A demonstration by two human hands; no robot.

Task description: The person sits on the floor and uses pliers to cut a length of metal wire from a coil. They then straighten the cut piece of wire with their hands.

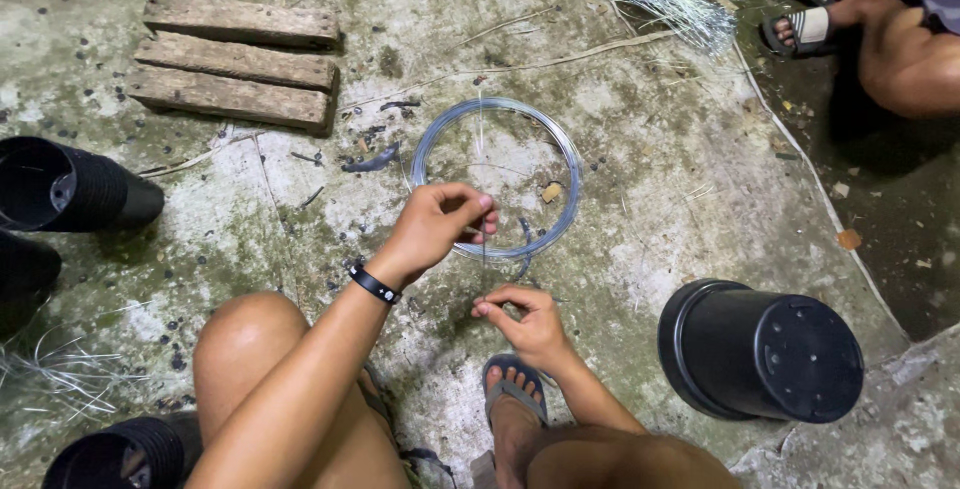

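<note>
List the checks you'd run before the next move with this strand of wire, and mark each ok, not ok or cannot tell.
1. Left hand pinches the upper end of the wire strand: ok, fingertips closed on it.
2. Right hand pinches the lower end: ok, thumb and forefinger are together.
3. Strand stretched straight between the hands: ok, it runs nearly vertical.
4. Strand free of the wire coil: cannot tell, it crosses the coil's near edge.
5. Black pot is apart from the hands: ok, it lies on its side to the right.
6. Other person's feet away from the work: ok, far top right.
</note>
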